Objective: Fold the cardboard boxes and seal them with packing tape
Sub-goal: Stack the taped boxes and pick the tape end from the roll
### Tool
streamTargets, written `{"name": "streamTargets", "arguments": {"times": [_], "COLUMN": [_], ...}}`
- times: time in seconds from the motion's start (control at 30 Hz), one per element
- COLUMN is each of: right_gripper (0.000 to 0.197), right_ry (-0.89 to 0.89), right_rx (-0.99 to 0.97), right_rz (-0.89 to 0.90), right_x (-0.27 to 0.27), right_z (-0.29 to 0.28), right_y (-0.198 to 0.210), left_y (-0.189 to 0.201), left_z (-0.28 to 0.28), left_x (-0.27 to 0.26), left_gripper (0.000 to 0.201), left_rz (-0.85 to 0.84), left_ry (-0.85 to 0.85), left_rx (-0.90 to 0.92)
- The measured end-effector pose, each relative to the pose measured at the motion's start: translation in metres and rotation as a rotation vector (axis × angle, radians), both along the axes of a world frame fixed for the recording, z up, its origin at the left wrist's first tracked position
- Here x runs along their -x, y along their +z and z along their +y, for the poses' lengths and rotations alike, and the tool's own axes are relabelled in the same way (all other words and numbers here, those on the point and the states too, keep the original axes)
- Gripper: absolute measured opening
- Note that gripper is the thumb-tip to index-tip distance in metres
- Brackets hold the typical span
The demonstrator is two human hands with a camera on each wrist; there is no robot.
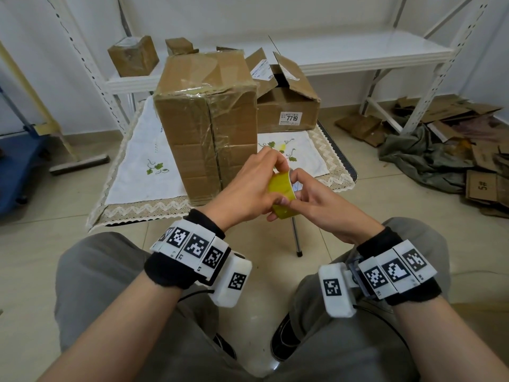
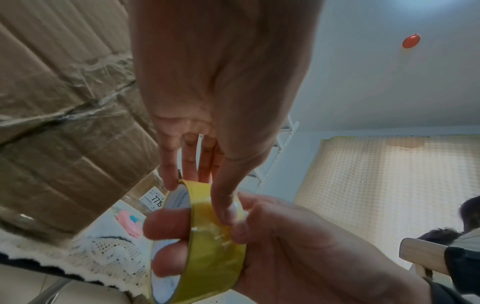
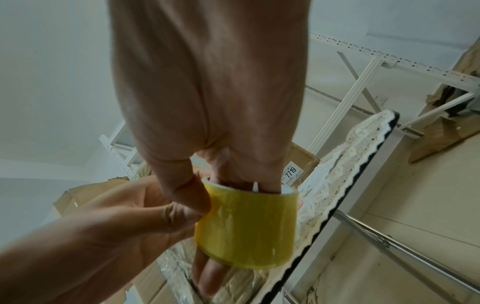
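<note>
A yellow packing tape roll (image 1: 281, 191) (image 2: 215, 253) (image 3: 246, 224) is held between both hands, just in front of the table's near edge. My right hand (image 1: 322, 205) (image 3: 207, 82) has fingers through the roll's core and its thumb on the outside. My left hand (image 1: 256, 183) (image 2: 221, 92) pinches the roll, thumb pressed on the outer tape surface and a fingertip on the rim. A tall cardboard box (image 1: 209, 119), wrapped in clear tape, stands upright on the table. Behind it on the right is a lower box (image 1: 286, 111) labelled 7719, flaps open.
The small table (image 1: 137, 166) carries a white embroidered cloth with lace edging. A white metal shelf (image 1: 358, 51) behind it holds small boxes (image 1: 133, 55). Flattened cardboard (image 1: 468, 161) lies on the floor at right. A broom (image 1: 80, 164) and a blue cart (image 1: 16, 166) are at left.
</note>
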State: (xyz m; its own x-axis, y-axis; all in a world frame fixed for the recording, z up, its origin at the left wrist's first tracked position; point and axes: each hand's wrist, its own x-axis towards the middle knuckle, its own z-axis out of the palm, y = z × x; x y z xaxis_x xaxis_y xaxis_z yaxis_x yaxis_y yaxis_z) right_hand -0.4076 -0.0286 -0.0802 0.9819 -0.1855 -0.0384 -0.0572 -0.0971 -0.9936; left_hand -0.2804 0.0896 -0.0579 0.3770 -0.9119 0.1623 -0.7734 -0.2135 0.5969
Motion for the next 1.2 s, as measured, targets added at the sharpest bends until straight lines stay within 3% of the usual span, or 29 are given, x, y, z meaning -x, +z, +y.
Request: {"name": "streamTargets", "arguments": {"times": [0.27, 0.47, 0.6, 0.73, 0.93, 1.07, 1.2], "right_gripper": [0.019, 0.013, 0.017, 0.015, 0.028, 0.016, 0.016], "right_ry": [-0.012, 0.032, 0.020, 0.026, 0.016, 0.011, 0.007], "right_rx": [-0.027, -0.019, -0.022, 0.003, 0.040, 0.022, 0.011], "right_rz": [-0.001, 0.020, 0.007, 0.012, 0.051, 0.037, 0.006], "right_x": [0.005, 0.007, 0.005, 0.002, 0.001, 0.004, 0.008], "right_z": [-0.001, 0.002, 0.001, 0.001, 0.001, 0.000, -0.001], "right_y": [0.000, 0.000, -0.001, 0.001, -0.004, -0.004, -0.002], "left_y": [-0.002, -0.002, -0.007, -0.011, -0.017, -0.016, -0.011], "left_z": [0.001, 0.002, 0.004, 0.005, 0.005, 0.005, 0.003], "left_x": [0.000, -0.012, -0.012, -0.013, -0.009, -0.007, -0.005], "left_gripper": [0.041, 0.038, 0.030, 0.043, 0.043, 0.041, 0.039], "left_rz": [-0.041, 0.083, 0.085, 0.136, 0.126, 0.079, 0.052], "left_ry": [-0.081, -0.148, -0.143, -0.082, -0.070, -0.099, -0.129], "left_rx": [-0.095, -0.185, -0.130, -0.048, -0.039, -0.059, -0.074]}}
